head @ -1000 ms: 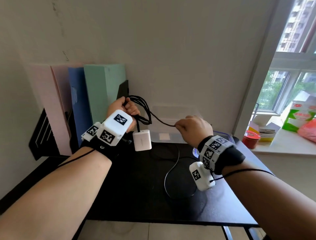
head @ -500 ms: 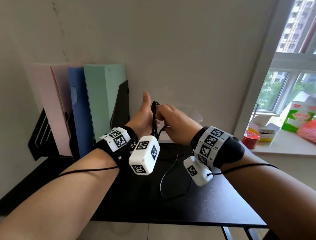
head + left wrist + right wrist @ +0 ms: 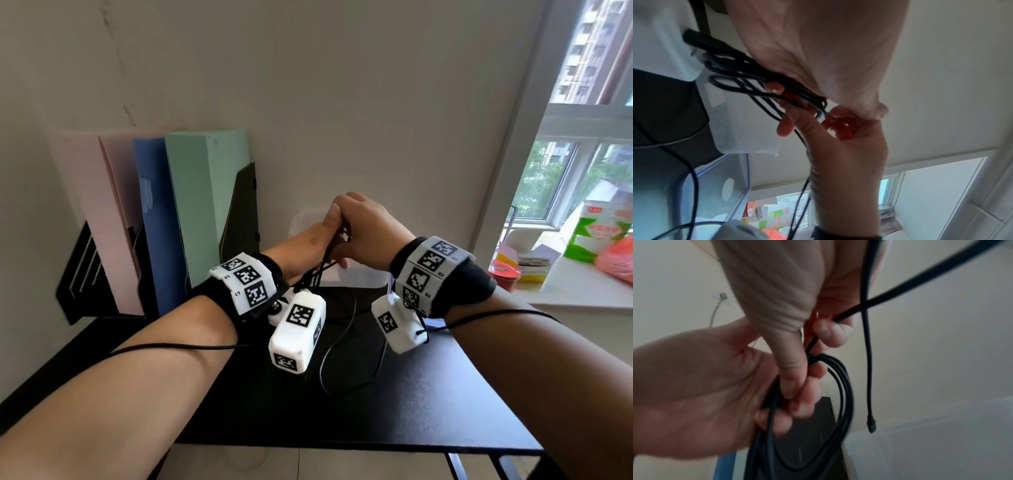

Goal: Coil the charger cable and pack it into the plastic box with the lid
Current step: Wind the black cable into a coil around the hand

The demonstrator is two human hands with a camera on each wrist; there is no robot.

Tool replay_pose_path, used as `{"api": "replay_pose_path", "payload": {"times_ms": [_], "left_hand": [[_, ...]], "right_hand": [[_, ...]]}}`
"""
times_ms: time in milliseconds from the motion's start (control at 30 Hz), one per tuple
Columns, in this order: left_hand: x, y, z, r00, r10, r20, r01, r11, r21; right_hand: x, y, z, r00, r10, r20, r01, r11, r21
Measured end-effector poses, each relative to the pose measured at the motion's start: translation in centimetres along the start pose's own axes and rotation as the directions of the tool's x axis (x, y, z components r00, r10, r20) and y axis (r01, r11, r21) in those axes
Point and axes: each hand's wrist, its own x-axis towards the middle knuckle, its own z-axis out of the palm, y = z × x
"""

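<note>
The black charger cable [image 3: 344, 236] is gathered in loops [image 3: 842, 386] between my two hands, raised above the black table. My left hand [image 3: 317, 240] grips the bundle of loops [image 3: 748, 78], fingers curled round it. My right hand [image 3: 373, 229] presses against the left and pinches a strand [image 3: 840, 318] at the top of the coil. A loose length trails down onto the table [image 3: 342, 346]. The white charger brick [image 3: 659, 45] hangs below my left palm. The clear plastic box [image 3: 363, 277] stands behind the hands, its blue-rimmed lid [image 3: 715, 186] beside it.
Pink, blue and green folders [image 3: 205, 205] stand in a black rack [image 3: 78, 281] at the back left. The wall is close behind the box. On the windowsill at right sit a red-lidded jar [image 3: 503, 277] and a green carton [image 3: 596, 233].
My hands were apart with a strand stretched between them; the right hand has carried that strand over to the coil, and the left hand has turned and moved right to meet it.
</note>
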Motion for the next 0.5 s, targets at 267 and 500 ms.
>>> {"api": "replay_pose_path", "payload": {"times_ms": [267,500], "left_hand": [[0.3,-1.3,-1.3,0.990,-0.023,-0.138,-0.006,0.980,-0.201],[0.5,-0.7,-5.4,0.979,-0.093,-0.183,-0.044,0.774,-0.632]], "right_hand": [[-0.2,1.5,0.1,0.959,0.132,0.251,-0.156,0.984,0.080],[-2.5,7.3,1.9,0.874,0.411,0.261,-0.413,0.909,-0.049]]}}
